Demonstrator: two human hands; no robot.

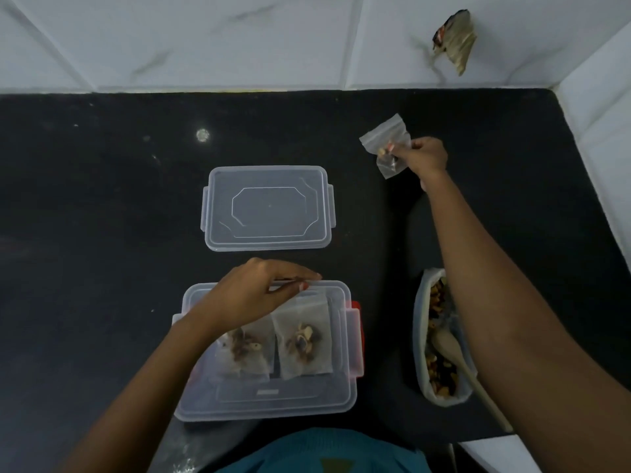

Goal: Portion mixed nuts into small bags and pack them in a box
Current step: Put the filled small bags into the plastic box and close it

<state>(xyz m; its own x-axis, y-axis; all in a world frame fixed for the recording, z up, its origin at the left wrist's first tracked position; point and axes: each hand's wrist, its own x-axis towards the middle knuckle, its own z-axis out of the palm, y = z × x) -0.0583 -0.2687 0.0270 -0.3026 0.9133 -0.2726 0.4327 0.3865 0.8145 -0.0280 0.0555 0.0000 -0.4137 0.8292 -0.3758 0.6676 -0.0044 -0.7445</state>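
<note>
A clear plastic box (345,387) with red clips sits near me on the black counter, and two small bags of mixed nuts lie in it side by side: the left bag (247,349) and the right bag (304,341). My left hand (252,295) is over the box's far rim and pinches the top edge of the right bag. My right hand (425,155) is stretched to the far right and pinches a small clear bag (386,145) with a few nuts inside. A bowl of mixed nuts (440,373) with a wooden spoon (454,349) stands under my right forearm.
The box's clear lid (268,208) lies flat on the black counter (102,216) beyond the box. A crumpled wrapper (456,39) hangs on the white tiled wall at the back right. A white wall borders the counter on the right.
</note>
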